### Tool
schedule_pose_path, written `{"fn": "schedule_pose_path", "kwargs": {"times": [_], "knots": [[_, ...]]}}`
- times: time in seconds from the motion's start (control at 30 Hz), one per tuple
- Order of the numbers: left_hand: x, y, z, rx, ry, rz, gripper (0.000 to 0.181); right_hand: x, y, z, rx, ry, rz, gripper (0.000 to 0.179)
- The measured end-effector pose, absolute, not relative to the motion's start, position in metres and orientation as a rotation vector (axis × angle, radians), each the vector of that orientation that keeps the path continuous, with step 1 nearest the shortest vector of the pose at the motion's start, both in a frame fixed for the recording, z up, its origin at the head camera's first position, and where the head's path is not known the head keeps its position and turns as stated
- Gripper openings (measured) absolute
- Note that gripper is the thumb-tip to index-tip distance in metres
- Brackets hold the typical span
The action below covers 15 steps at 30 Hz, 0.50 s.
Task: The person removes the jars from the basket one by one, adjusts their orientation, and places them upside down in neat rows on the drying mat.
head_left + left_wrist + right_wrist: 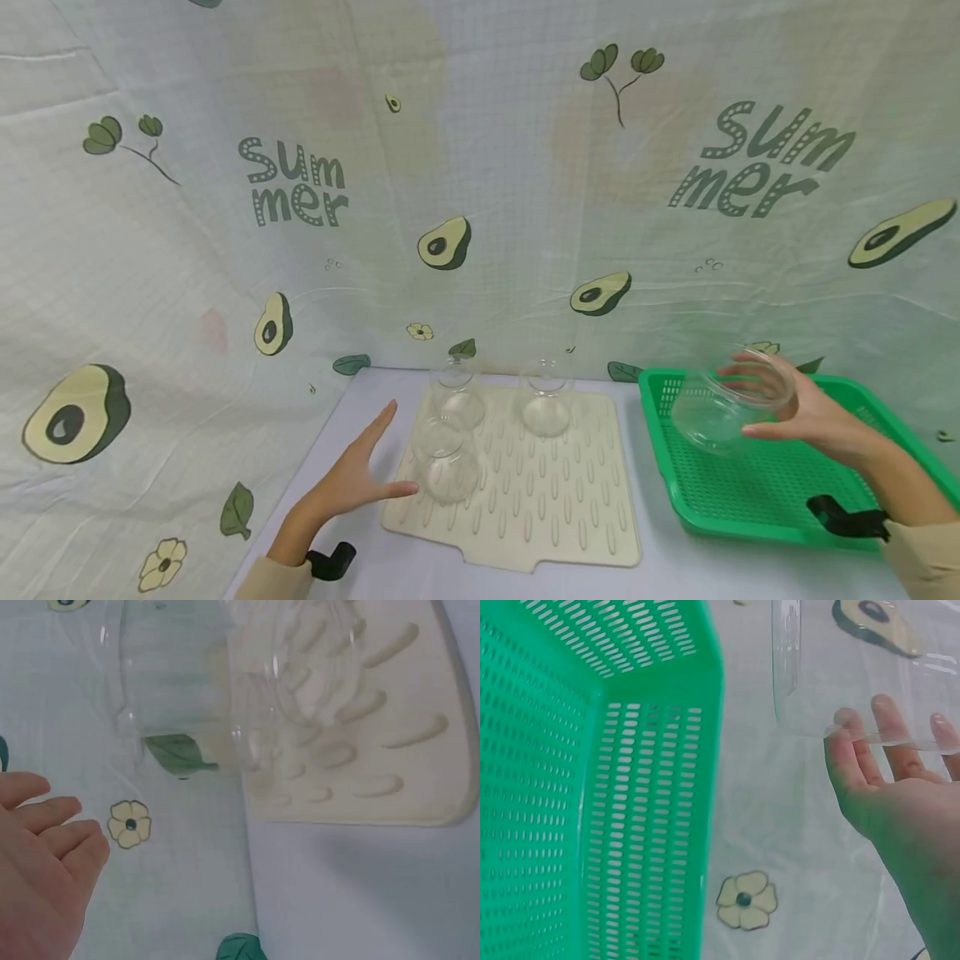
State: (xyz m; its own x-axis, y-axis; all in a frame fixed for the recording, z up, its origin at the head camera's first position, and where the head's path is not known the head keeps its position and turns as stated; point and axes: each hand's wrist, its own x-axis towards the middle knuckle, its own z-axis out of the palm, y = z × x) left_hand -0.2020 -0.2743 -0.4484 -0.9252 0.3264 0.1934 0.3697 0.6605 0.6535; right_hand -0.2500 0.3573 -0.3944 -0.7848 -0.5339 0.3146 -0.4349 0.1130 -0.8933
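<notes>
My right hand grips a clear, round, see-through jar by its rim side, thumb on the near side and fingers behind. That jar is tilted over the green basket. In the right wrist view the fingers show along the edge of the clear jar. At the left, my left hand has thumb and fingers spread wide beside a clear jar. Two more clear jars, one at the back left and one at the back middle, stand on the cream ribbed drying mat.
The slotted basket stands to the right of the mat on a white table. A printed cloth with avocados hangs behind the table and along its left side. Each wrist wears a black band mount.
</notes>
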Motion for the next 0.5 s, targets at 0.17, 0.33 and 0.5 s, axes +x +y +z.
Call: {"fn": "schedule_pose_path", "kwargs": {"times": [0.17, 0.33, 0.5], "knots": [[-0.205, -0.26, -0.433, -0.639, -2.741, -1.175, 0.118, -0.249, 0.343, -0.385, -1.099, 2.214, -1.805, 0.093], [-0.207, -0.244, -0.421, -0.695, -2.677, -1.245, 0.118, -0.248, 0.33, -0.379, -1.16, 2.191, -1.791, 0.093], [-0.208, -0.231, -0.413, -0.767, -2.617, -1.3, 0.118, -0.245, 0.316, -0.375, -1.168, 2.181, -1.806, 0.094]]}}
